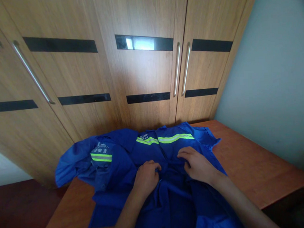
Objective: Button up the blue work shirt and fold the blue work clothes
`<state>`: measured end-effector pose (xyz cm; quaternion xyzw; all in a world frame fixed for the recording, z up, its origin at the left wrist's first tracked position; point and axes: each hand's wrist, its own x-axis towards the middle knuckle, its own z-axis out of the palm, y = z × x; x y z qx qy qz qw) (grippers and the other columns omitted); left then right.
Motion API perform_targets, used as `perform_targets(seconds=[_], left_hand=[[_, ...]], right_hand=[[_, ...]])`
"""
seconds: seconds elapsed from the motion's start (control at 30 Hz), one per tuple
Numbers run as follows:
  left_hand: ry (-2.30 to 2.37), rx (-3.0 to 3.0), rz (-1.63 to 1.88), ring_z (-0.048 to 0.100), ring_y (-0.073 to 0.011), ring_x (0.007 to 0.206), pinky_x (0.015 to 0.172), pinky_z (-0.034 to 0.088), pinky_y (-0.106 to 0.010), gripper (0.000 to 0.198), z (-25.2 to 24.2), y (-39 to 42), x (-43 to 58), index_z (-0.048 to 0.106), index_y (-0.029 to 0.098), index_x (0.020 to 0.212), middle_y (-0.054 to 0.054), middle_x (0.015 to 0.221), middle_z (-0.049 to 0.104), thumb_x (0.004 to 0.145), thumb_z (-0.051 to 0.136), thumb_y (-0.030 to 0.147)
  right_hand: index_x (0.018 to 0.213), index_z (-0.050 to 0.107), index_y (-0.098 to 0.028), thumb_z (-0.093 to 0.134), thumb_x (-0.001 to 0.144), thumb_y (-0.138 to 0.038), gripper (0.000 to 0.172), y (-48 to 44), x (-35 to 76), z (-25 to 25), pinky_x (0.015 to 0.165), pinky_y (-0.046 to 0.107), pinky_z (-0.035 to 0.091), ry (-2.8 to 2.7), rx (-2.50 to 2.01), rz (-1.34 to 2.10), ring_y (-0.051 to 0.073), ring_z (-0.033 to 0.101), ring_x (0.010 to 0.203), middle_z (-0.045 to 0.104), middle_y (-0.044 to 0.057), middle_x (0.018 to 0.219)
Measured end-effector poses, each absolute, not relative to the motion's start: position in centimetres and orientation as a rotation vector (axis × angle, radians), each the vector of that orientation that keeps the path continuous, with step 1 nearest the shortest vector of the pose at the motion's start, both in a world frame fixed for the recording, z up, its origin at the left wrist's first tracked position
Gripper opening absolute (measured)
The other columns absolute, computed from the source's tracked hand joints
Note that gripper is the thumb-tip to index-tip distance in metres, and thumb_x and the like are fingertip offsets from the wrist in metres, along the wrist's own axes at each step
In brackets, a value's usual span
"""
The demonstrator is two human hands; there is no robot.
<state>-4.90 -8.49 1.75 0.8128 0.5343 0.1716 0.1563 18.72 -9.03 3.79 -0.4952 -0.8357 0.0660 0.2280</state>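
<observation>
A blue work jacket (174,150) with yellow-green and silver reflective stripes lies spread on the wooden surface, its collar toward the wardrobe. My left hand (147,177) is closed on a fold of its front, near the middle. To the right, my right hand (195,162) rests on the same front with curled fingers gripping the cloth. Fabric bunches in creases between and below the hands. At the left lies more blue cloth (101,169), crumpled, with white lettering and a short reflective stripe; whether it is a second garment I cannot tell.
Behind the jacket stands a wooden wardrobe (144,73) with metal handles and black strips. The reddish-brown tabletop (249,166) extends right toward a pale wall (273,87). Dark floor (19,209) shows at the lower left, past the table edge.
</observation>
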Motion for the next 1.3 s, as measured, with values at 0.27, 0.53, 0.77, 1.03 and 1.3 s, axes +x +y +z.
perform_targets(seconds=[0.27, 0.53, 0.77, 1.03, 1.3], left_hand=[[1.449, 2.387, 0.687, 0.061, -0.0172, 0.095, 0.089, 0.044, -0.026, 0.024, 3.4, -7.1, -2.6, 0.064, 0.024, 0.093, -0.002, 0.099, 0.066, 0.078, 0.05, 0.013], [1.602, 2.391, 0.458, 0.062, -0.0248, 0.092, 0.08, 0.047, -0.033, 0.024, 0.0, -5.1, -0.8, 0.06, 0.017, 0.097, -0.009, 0.098, 0.062, 0.074, 0.064, 0.019], [1.577, 2.375, 0.541, 0.062, -0.0198, 0.084, 0.075, 0.046, -0.028, 0.015, -1.2, -4.4, -1.4, 0.064, 0.02, 0.089, -0.005, 0.087, 0.063, 0.08, 0.055, 0.012], [1.484, 2.328, 0.76, 0.062, -0.015, 0.089, 0.081, 0.045, -0.023, 0.031, -1.2, -4.4, -1.8, 0.069, 0.023, 0.093, -0.003, 0.089, 0.065, 0.087, 0.043, 0.008], [1.37, 2.179, 1.011, 0.062, -0.0159, 0.085, 0.077, 0.046, -0.025, 0.033, -0.6, -4.7, -2.2, 0.072, 0.024, 0.099, -0.002, 0.086, 0.066, 0.086, 0.046, 0.009]], right_hand=[[0.11, 0.064, -0.019, 0.057, 0.073, -0.013, 0.039, -5.7, 14.6, 2.1, 0.092, 0.031, 0.045, -2.335, -1.293, 0.483, 0.022, 0.061, 0.101, 0.068, 0.008, 0.106], [0.13, 0.053, -0.016, 0.054, 0.077, -0.02, 0.053, -5.5, 15.3, -0.2, 0.092, 0.037, 0.045, -2.321, -1.681, 0.33, 0.027, 0.059, 0.11, 0.059, 0.013, 0.126], [0.107, 0.067, -0.023, 0.051, 0.082, -0.017, 0.03, -6.1, 15.0, 0.0, 0.091, 0.03, 0.044, -2.351, -1.514, 0.105, 0.022, 0.053, 0.11, 0.058, 0.008, 0.118], [0.1, 0.069, -0.027, 0.048, 0.09, -0.024, 0.024, -5.0, 15.1, -0.4, 0.077, 0.024, 0.045, -2.205, -1.554, 0.224, 0.017, 0.063, 0.089, 0.067, 0.002, 0.091], [0.1, 0.071, -0.025, 0.05, 0.087, -0.027, 0.025, -3.9, 15.6, -1.3, 0.083, 0.027, 0.048, -2.016, -1.588, 0.367, 0.02, 0.067, 0.094, 0.074, 0.003, 0.097]])
